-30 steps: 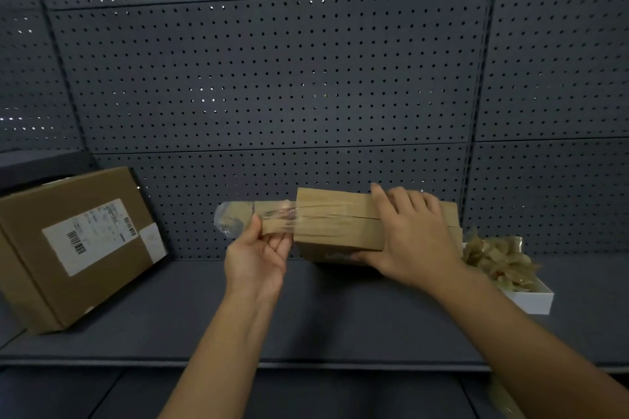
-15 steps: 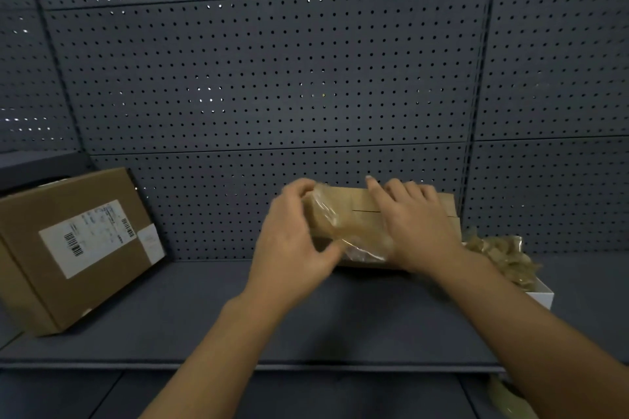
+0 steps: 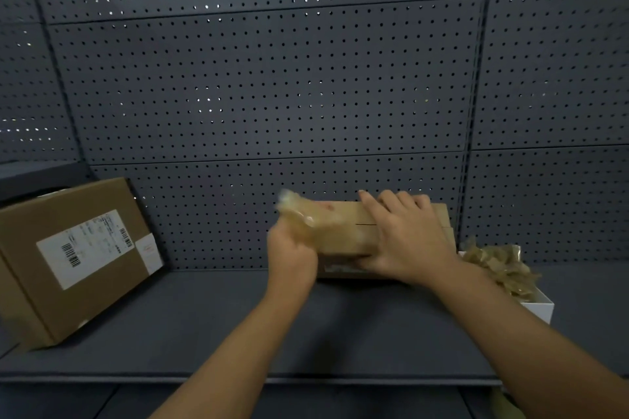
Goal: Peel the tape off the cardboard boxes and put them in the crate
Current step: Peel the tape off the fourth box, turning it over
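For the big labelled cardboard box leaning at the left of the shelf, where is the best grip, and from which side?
Probably a two-handed grip on opposite side edges of the labelled cardboard box, coming from the front. It looks too broad for one hand, it leans tilted with its labelled face towards the camera, and its back is close to the pegboard wall, so the rear seems hard to reach.

Dark blue-grey pegboard wall (image 3: 272,85) dotted with a regular grid of small holes, some glinting white; shelf (image 3: 211,323) the same plain dark grey; brown cardboard box (image 3: 343,231) under clear, glossy tape (image 3: 299,214); larger brown box (image 3: 68,258) bearing a white label (image 3: 85,248) with black barcodes; white tray (image 3: 539,304) heaped with tan, shiny tape scraps (image 3: 497,265)
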Demonstrator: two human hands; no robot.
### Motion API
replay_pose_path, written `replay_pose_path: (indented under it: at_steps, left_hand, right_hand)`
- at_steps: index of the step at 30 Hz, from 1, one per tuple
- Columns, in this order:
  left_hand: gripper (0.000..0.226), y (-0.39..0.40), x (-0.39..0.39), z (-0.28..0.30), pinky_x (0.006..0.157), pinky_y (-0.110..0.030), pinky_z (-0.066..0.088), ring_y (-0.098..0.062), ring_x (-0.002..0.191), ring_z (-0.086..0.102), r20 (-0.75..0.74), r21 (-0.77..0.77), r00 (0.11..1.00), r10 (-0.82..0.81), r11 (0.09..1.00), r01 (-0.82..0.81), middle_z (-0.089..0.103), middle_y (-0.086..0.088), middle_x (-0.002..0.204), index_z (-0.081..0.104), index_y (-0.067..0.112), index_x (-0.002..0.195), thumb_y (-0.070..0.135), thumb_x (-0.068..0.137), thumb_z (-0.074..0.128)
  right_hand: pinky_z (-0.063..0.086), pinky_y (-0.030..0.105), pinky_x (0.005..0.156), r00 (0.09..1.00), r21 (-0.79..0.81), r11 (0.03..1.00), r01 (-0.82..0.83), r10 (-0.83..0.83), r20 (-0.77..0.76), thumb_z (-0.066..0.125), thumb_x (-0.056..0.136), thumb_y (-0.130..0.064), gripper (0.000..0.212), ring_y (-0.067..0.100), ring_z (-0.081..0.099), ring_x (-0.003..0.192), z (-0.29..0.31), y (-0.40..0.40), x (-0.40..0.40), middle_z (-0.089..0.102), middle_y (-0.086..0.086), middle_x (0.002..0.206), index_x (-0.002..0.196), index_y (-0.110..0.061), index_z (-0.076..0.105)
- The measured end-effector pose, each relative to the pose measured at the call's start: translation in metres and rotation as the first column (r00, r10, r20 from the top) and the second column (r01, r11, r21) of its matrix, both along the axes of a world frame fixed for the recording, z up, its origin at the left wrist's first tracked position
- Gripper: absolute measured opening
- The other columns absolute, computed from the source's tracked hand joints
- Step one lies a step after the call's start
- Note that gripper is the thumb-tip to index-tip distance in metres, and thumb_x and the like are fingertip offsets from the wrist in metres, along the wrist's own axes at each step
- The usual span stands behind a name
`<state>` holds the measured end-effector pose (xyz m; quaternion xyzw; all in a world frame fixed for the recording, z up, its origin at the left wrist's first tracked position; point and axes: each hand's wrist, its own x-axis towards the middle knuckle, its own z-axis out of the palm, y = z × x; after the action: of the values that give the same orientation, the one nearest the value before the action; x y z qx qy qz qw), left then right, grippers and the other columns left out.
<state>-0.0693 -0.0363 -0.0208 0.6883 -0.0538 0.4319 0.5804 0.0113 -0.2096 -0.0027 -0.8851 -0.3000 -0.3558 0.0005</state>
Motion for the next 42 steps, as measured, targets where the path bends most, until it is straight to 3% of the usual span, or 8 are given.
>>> replay_pose_path:
  at_steps: [4, 7, 15, 19, 23, 27, 33, 42]
  left_hand:
    - [0.032, 0.004, 0.000, 0.026, 0.079, -0.025, 0.058, -0.012, 0.080, 0.072, 0.129, -0.470, 0.978, -0.164, 0.859, 0.206, 0.071, 0.000, 0.076, 0.070, 0.021, 0.074, 0.006, 0.101, 0.064]
    - [0.041, 0.020, 0.006, 0.026, 0.097, -0.042, 0.059, -0.011, 0.056, 0.052, 0.357, -0.730, 0.872, -0.336, 0.482, 0.484, 0.051, 0.000, 0.069, 0.056, 0.015, 0.069, 0.018, 0.110, 0.052]
    - [0.035, 0.049, -0.005, 0.030, 0.057, -0.029, 0.062, -0.010, 0.038, 0.029, 0.660, -0.743, 0.663, -0.355, -0.179, 0.645, 0.048, -0.006, 0.065, 0.050, 0.009, 0.075, 0.003, 0.107, 0.036]
    - [0.027, 0.052, -0.005, 0.024, 0.038, -0.015, 0.034, -0.008, 0.041, 0.033, 0.476, -0.842, 0.774, -0.418, 0.036, 0.538, 0.053, -0.003, 0.072, 0.047, 0.012, 0.087, 0.011, 0.111, 0.035]
    - [0.042, 0.043, -0.007, 0.018, 0.070, -0.024, 0.054, -0.011, 0.062, 0.055, 0.209, -0.696, 0.932, -0.297, 0.624, 0.355, 0.060, -0.001, 0.085, 0.062, 0.011, 0.090, 0.035, 0.114, 0.037]
    - [0.031, 0.031, -0.027, 0.020, 0.095, -0.023, 0.048, -0.003, 0.094, 0.062, 0.074, -0.323, 0.989, -0.130, 0.935, 0.147, 0.067, 0.015, 0.101, 0.069, 0.038, 0.094, 0.050, 0.108, 0.044]
    - [0.017, 0.024, -0.029, 0.016, 0.073, -0.005, 0.046, 0.018, 0.090, 0.060, -0.175, -0.030, 0.983, -0.054, 0.998, 0.050, 0.065, 0.028, 0.094, 0.057, 0.047, 0.099, 0.042, 0.096, 0.073]
    - [0.013, 0.008, -0.023, 0.015, 0.073, -0.028, 0.058, -0.023, 0.086, 0.071, -0.006, 0.041, 0.994, 0.110, 0.993, -0.110, 0.074, 0.018, 0.080, 0.075, 0.025, 0.093, 0.012, 0.090, 0.074]
  right_hand:
    - [0.034, 0.041, 0.104, 0.996, -0.022, 1.000, 0.011, -0.013, -0.093, 0.050, 0.061, -0.098, 0.126, 0.021, 0.049, 0.121, 0.009, -0.009, 0.005, 0.052, -0.006, 0.131, 0.162, -0.027, 0.024]
    - [0.033, 0.040, 0.106, 0.993, -0.016, 1.000, 0.018, -0.019, -0.114, 0.049, 0.061, -0.099, 0.127, 0.019, 0.046, 0.123, 0.011, -0.016, 0.004, 0.050, -0.007, 0.133, 0.162, -0.029, 0.020]
    - [0.030, 0.038, 0.103, 0.985, 0.029, 0.994, -0.102, 0.105, -0.138, 0.046, 0.061, -0.097, 0.116, 0.017, 0.045, 0.118, 0.012, -0.012, -0.005, 0.049, -0.010, 0.130, 0.156, -0.032, 0.028]
    - [0.031, 0.039, 0.103, 0.985, 0.033, 0.990, -0.134, 0.137, -0.109, 0.049, 0.062, -0.094, 0.112, 0.018, 0.048, 0.114, 0.000, -0.008, -0.007, 0.051, -0.009, 0.125, 0.152, -0.029, 0.035]
    - [0.032, 0.040, 0.105, 0.990, 0.021, 0.997, -0.080, 0.082, -0.117, 0.045, 0.060, -0.096, 0.115, 0.018, 0.046, 0.117, 0.005, -0.004, -0.004, 0.050, -0.009, 0.128, 0.153, -0.030, 0.031]
    - [0.032, 0.042, 0.105, 0.991, 0.047, 0.999, -0.021, 0.027, -0.130, 0.051, 0.062, -0.096, 0.116, 0.020, 0.045, 0.122, 0.007, 0.001, -0.004, 0.049, -0.008, 0.135, 0.155, -0.029, 0.029]
    - [0.033, 0.042, 0.107, 0.989, 0.062, 0.998, 0.026, -0.017, -0.146, 0.055, 0.063, -0.096, 0.125, 0.021, 0.045, 0.125, 0.011, -0.003, -0.006, 0.047, -0.007, 0.140, 0.160, -0.029, 0.016]
    - [0.002, 0.073, 0.120, 0.998, 0.003, 0.998, -0.056, 0.056, -0.025, 0.057, 0.074, -0.078, 0.123, 0.039, 0.013, 0.157, 0.015, 0.024, -0.031, 0.012, 0.012, 0.171, 0.165, -0.018, 0.000]
